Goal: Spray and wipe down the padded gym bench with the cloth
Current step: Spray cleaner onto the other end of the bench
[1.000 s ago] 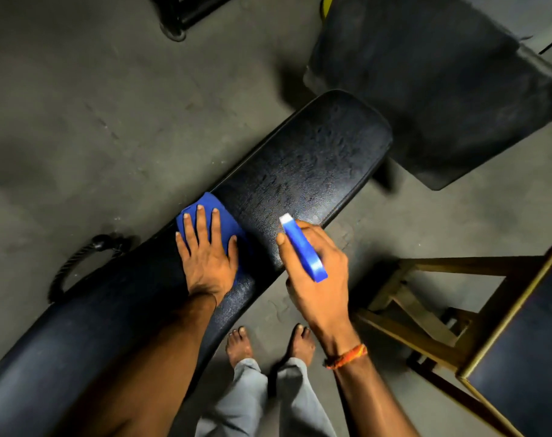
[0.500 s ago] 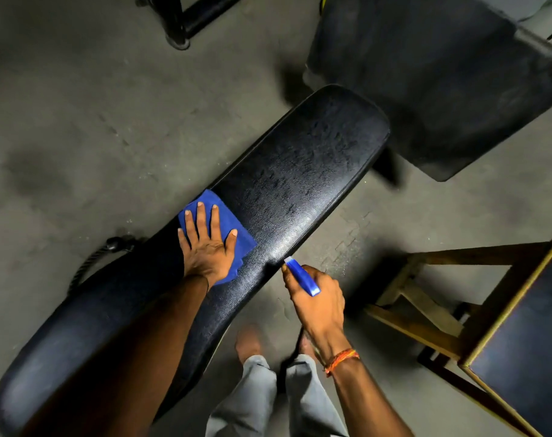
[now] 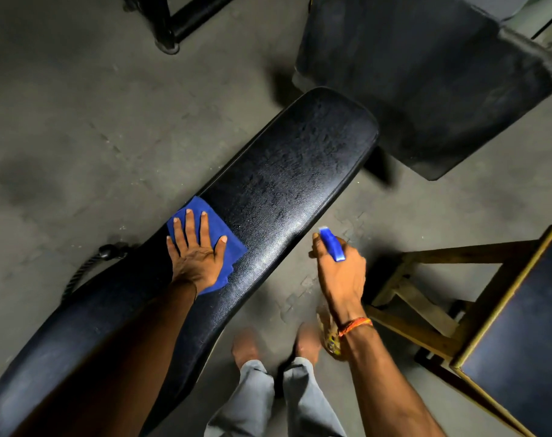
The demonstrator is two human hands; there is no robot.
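While the left hand (image 3: 195,253) stayed flat on the blue cloth (image 3: 233,251), fingers straight and spread, pressing it onto the bench (image 3: 287,178) at the pad's far edge, the right hand (image 3: 342,275) had drawn back. A second before, it held the spray bottle (image 3: 331,247) over the bench's near edge. Now it was off the pad, just beside it and above the floor (image 3: 79,121), fingers curled round the bottle's neck with the blue head aimed toward the bench. The bottle's body below the wrist was blurred. Wet speckles covered the pad beyond the cloth. A wooden stool (image 3: 441,255) stood to the right.
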